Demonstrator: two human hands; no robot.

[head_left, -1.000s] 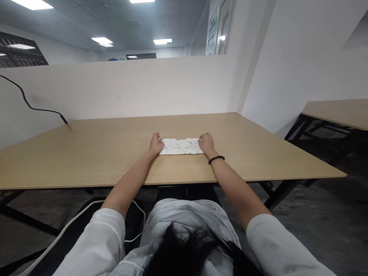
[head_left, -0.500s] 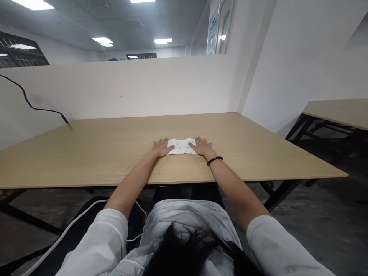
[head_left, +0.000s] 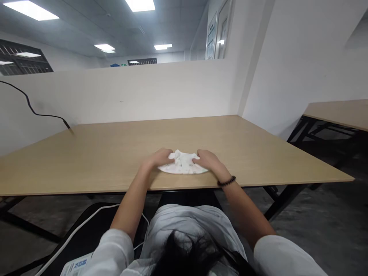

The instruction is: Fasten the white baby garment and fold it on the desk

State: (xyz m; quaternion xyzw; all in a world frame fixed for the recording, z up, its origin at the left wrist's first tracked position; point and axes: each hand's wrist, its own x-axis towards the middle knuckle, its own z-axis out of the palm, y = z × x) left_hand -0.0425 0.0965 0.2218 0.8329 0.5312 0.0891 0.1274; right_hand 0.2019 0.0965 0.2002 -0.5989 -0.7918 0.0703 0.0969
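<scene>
A white cloth with a small print, perhaps a little garment, lies near the front edge of the table with its middle bunched up. My left hand grips its upper left part, thumb on top and the other fingers curled behind. On the opposite side my right hand pinches the cloth the same way, below a black bead bracelet on that wrist. The fingertips under the fabric are hidden.
The wooden table meets a low white partition at the back. A black cable hangs over its left end. Another table stands at the right. A white cord runs across the dark chair at lower left.
Both hands, flat on the cloth before, have curled round its sides and come nearer to me. The cloth moved with them and went from a neat flat rectangle to a wider, bunched shape.
</scene>
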